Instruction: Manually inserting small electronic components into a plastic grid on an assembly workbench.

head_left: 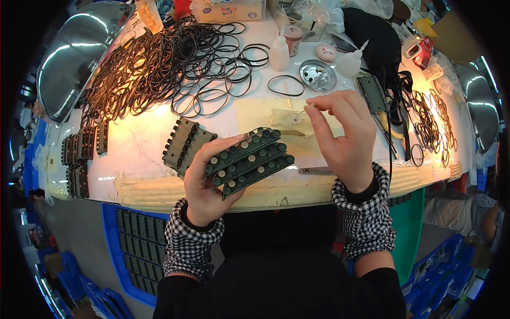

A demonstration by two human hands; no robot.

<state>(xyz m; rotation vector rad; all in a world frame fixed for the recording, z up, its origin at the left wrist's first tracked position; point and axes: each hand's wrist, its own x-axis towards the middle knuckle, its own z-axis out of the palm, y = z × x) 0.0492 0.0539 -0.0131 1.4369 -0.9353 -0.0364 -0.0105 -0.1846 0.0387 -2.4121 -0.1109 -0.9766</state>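
- Head view, containers: below the near edge of the counter, at left, a blue tray with rows of dark strips; at right, a green tray, partly behind a checked sleeve.
- On the counter's far side, a round metal dish with small dark pieces inside; near it, two white squeeze bottles, contents too hidden to tell.
- Left hand grip: clamped on a fanned stack of three green strips with round studs, raised over the counter's near edge and tilted up toward the right; just beside, a flat group of strips on the counter.
- Right hand grip: thumb and forefinger together on a thin pin, wrist raised, fingertips toward the left, above a yellowish sheet.
- Farther left, a heap of black loops.
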